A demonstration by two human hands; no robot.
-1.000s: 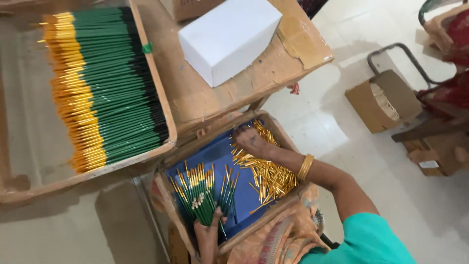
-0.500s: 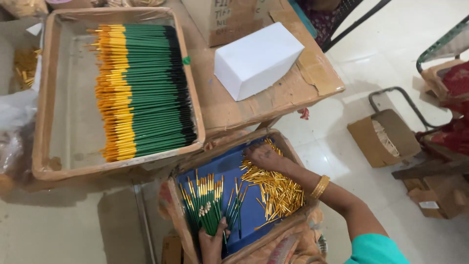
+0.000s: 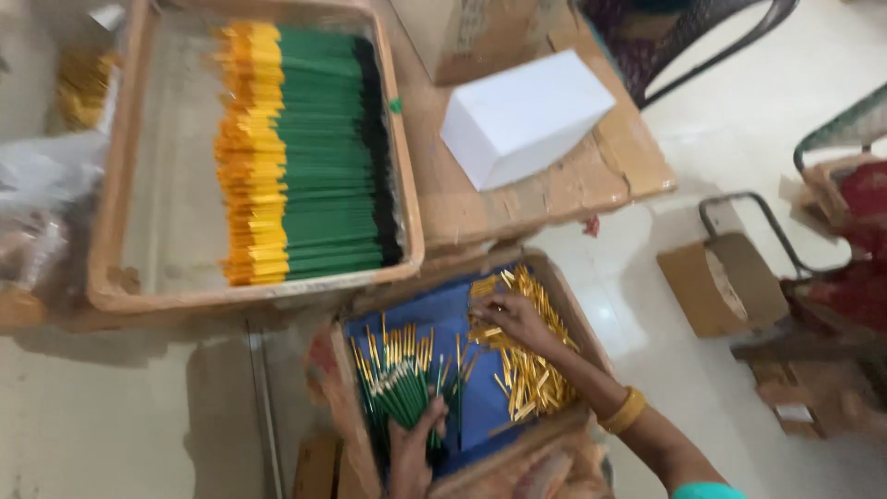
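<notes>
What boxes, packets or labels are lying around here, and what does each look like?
White box: plain oblong, on the brown tabletop.
Brown carton: behind the white box, cut off by the top edge.
Small cardboard box: tan, on the floor at right, a pale round patch on one side.
Plastic bags: clear and crumpled, far left, blurred.
No labels or screens clear enough to make out.

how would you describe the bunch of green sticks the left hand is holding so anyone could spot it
Find the small tray lined in blue below the wooden table. At its near-left side the left hand grips a fanned bunch of green sticks with gold tips. Unlike the loose gold caps under the right hand, these are long and green.
</notes>
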